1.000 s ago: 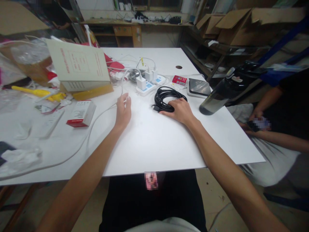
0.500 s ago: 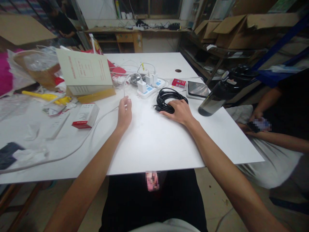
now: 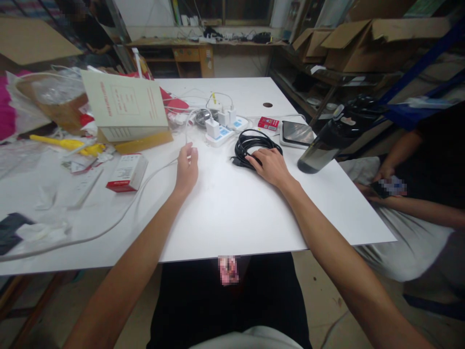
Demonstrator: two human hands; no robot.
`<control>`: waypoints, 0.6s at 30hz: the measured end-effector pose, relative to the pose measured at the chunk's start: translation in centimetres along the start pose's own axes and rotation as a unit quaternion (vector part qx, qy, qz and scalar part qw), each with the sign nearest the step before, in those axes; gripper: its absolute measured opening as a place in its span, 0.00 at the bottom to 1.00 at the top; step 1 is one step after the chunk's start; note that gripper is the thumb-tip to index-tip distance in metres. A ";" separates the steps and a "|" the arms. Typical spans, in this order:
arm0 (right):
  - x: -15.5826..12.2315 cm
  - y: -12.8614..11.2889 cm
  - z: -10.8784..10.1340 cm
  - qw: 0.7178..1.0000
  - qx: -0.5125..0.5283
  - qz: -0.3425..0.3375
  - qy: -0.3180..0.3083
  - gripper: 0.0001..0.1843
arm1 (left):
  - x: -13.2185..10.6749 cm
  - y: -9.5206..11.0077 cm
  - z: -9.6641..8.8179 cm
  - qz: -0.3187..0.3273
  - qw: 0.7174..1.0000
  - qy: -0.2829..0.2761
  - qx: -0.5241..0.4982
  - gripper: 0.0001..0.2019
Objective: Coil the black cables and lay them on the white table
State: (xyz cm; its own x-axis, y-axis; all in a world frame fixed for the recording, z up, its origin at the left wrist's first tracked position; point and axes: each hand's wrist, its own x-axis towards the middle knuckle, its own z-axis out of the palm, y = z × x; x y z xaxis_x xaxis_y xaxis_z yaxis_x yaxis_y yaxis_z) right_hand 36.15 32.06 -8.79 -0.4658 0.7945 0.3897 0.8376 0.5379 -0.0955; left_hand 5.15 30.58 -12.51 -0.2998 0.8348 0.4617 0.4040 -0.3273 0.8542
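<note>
My left hand rests on the white table, its fingers pinched round a thin white cable that rises toward a white power strip with several chargers plugged in. My right hand lies palm down on the near edge of a coiled black cable, fingers stretched over the coil.
A cream booklet leans on clutter at the back left. A red and white box lies left of my left hand. A small red box, a tablet and a dark bottle sit to the right. Another person sits at the right with a phone.
My left hand has closed on the white cable and lifted it a little. My right hand stays on the black coil, fingers now stretched flatter over it.
</note>
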 end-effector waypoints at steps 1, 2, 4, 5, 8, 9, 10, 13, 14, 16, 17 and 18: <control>0.0 0.0 0.0 1.000 -0.001 0.001 -0.001 0.31 | 0.0 0.0 0.0 -0.001 1.000 -0.001 0.002 0.28; 0.1 0.0 0.0 1.000 -0.002 0.002 -0.002 0.31 | 0.0 0.0 0.0 -0.002 1.000 -0.002 0.004 0.28; 0.1 0.0 0.1 1.000 -0.002 0.008 -0.004 0.32 | 0.0 0.1 0.0 -0.005 1.000 -0.004 0.006 0.28; 0.1 0.0 0.1 1.000 -0.001 0.011 -0.006 0.32 | 0.0 0.1 0.0 -0.006 1.000 -0.005 0.007 0.27; 0.1 -0.1 0.1 1.000 -0.001 0.016 -0.005 0.30 | 0.0 0.2 0.0 -0.007 1.000 -0.009 0.009 0.26; 0.1 -0.1 0.1 1.000 -0.001 0.016 -0.003 0.30 | 0.0 0.3 0.0 -0.007 1.000 -0.011 0.009 0.26; 0.1 -0.1 0.1 1.000 -0.002 0.016 -0.002 0.30 | 0.0 0.3 0.0 -0.005 1.000 -0.012 0.009 0.26; 0.1 0.0 0.2 1.000 -0.004 0.016 0.002 0.31 | -0.1 0.4 0.0 -0.004 1.000 -0.014 0.007 0.26; 0.1 0.0 0.2 1.000 -0.004 0.017 0.003 0.31 | -0.1 0.4 0.0 -0.004 1.000 -0.014 0.008 0.27; 0.1 0.0 0.3 1.000 -0.004 0.018 0.005 0.31 | -0.1 0.5 0.0 -0.007 1.000 -0.017 0.013 0.27; 0.1 0.0 0.3 1.000 -0.004 0.019 0.005 0.31 | -0.1 0.6 0.0 -0.008 1.000 -0.019 0.016 0.27; 0.1 0.0 0.3 1.000 -0.004 0.019 0.006 0.31 | -0.1 0.6 0.0 -0.009 1.000 -0.020 0.019 0.27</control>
State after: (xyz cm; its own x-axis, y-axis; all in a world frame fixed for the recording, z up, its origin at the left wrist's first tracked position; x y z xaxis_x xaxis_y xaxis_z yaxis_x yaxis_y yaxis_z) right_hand 36.01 32.27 -9.03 -0.4302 0.8110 0.3964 0.8572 0.5047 -0.1022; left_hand 5.38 30.30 -12.03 -0.2735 0.8578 0.4352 0.4315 -0.2949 0.8525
